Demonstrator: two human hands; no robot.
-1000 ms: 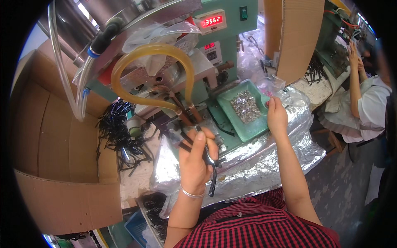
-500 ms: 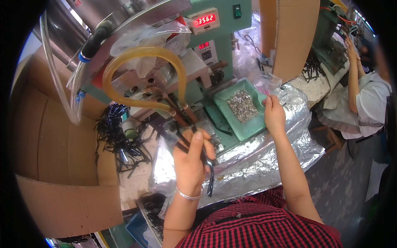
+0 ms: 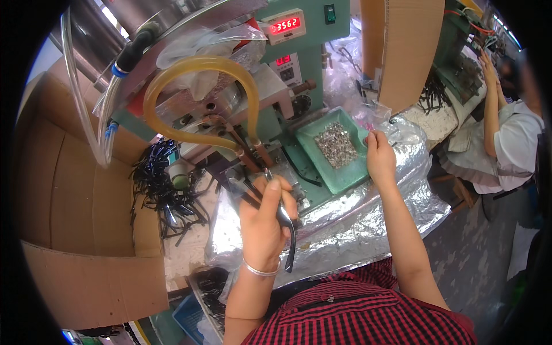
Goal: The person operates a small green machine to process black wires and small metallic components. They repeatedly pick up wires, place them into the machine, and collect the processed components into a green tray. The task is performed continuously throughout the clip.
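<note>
My left hand is closed on black eyeglass temples; one hangs curved below the fingers and another dark strip sticks out by the thumb. Its fingertips are just in front of the copper electrodes of a green machine. My right hand is pinched at the right rim of a green tray, and what its fingers hold, if anything, is hidden. Inside the tray lies a heap of small silvery metal parts.
A yellowish hose loops above the electrodes. Black temples are piled to the left, beside a large cardboard box. Crinkled foil covers the bench front. Another person works at the far right.
My left hand and the temples in it have shifted very slightly left and up, and the temple's front end has tilted. The right hand stays at the tray rim.
</note>
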